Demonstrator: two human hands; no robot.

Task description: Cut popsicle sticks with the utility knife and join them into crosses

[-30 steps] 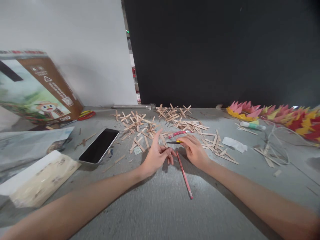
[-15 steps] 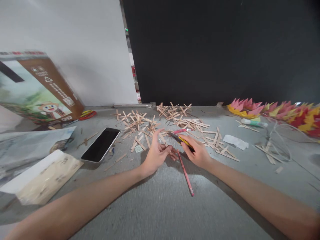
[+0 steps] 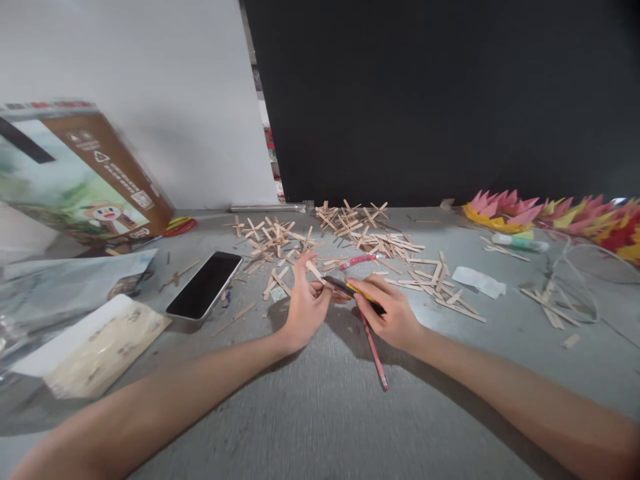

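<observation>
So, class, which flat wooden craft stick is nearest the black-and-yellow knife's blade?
The pale stick in the left hand, showing between thumb and forefinger; the other sticks lie on the grey tabletop.

Grey scuffed tabletop [image 3: 240, 427] here, plain white wall [image 3: 165, 80] back left, huge matte black panel [image 3: 440, 100] right, skinny gap [image 3: 267, 127] between them, kinda dim light.

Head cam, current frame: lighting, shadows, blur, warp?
Head view: dim shadows on the gray tabletop under the left hand and right hand, plus a faint bright patch near the right wrist; head view: lettering on the printed box is soft, and the utility knife's tip is hard to resolve; head view: wide-angle stretch toward the edges.
</observation>
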